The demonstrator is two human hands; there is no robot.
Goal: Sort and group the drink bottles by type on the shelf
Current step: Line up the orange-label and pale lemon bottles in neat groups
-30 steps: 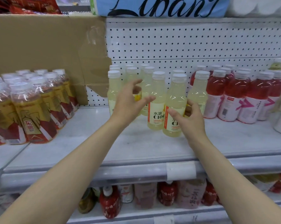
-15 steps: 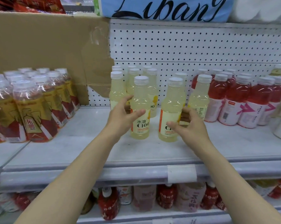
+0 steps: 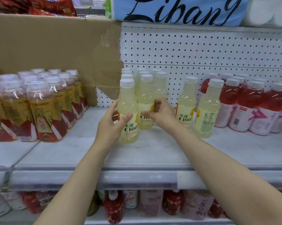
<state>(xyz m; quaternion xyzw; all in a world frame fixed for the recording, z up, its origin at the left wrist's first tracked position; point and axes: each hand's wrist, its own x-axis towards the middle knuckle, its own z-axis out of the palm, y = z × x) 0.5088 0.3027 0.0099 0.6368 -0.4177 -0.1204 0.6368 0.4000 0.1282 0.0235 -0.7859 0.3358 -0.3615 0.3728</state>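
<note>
Pale yellow C100 bottles with white caps stand on the white shelf (image 3: 75, 153). My left hand (image 3: 111, 120) grips the front yellow bottle (image 3: 127, 101), upright on the shelf. Just behind it, my right hand (image 3: 161, 113) pinches a second yellow bottle (image 3: 146, 96) at its label. More yellow bottles (image 3: 159, 85) cluster behind them. Two further yellow bottles (image 3: 207, 109) stand apart to the right, next to the red drink bottles (image 3: 244, 104).
Shrink-wrapped gold-and-red labelled bottles (image 3: 39, 103) fill the shelf's left side in front of a cardboard sheet (image 3: 55, 46). White pegboard (image 3: 202, 46) backs the shelf. Red and pink bottles (image 3: 153, 203) sit on the lower shelf. Bare shelf lies in front of the bottles.
Both hands moved left with yellow bottles. The left-hand bottle shifted leftward beside the back cluster, and the right hand now holds a bottle just behind it.
</note>
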